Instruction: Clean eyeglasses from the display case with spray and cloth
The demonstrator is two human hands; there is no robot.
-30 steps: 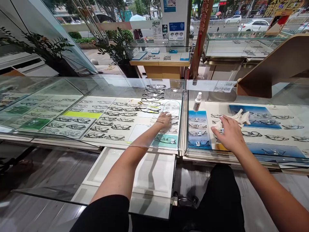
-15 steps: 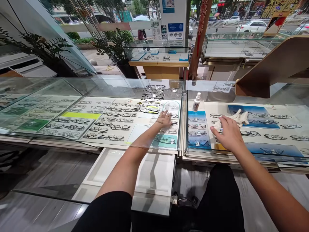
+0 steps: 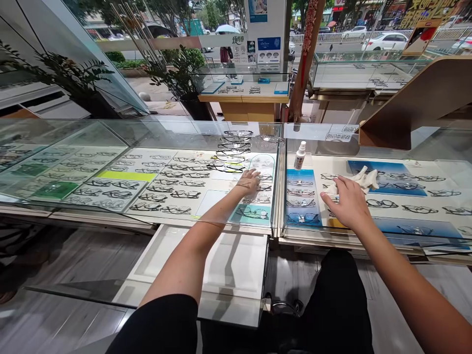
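Note:
My left hand [image 3: 250,182] lies on the glass top of the left display case [image 3: 191,129], fingers spread and holding nothing. Just behind it on the glass stands a row of dark-framed glasses [image 3: 230,160]. My right hand [image 3: 348,199] rests on the right case with its thumb apart from the fingers. Beside its fingertips is a crumpled cream cloth [image 3: 367,178]; whether they touch the cloth's edge is hard to tell. A small white spray bottle [image 3: 300,155] stands upright between my hands, further back.
Under the glass lie many spectacle frames [image 3: 184,174]. An open white drawer [image 3: 236,263] juts out below the left case. At the right rear stands a brown wooden piece [image 3: 416,105]. Potted plants [image 3: 184,73] and another display case [image 3: 243,98] are beyond.
My left hand has shifted very slightly left on the glass. My right hand stays nearly in place.

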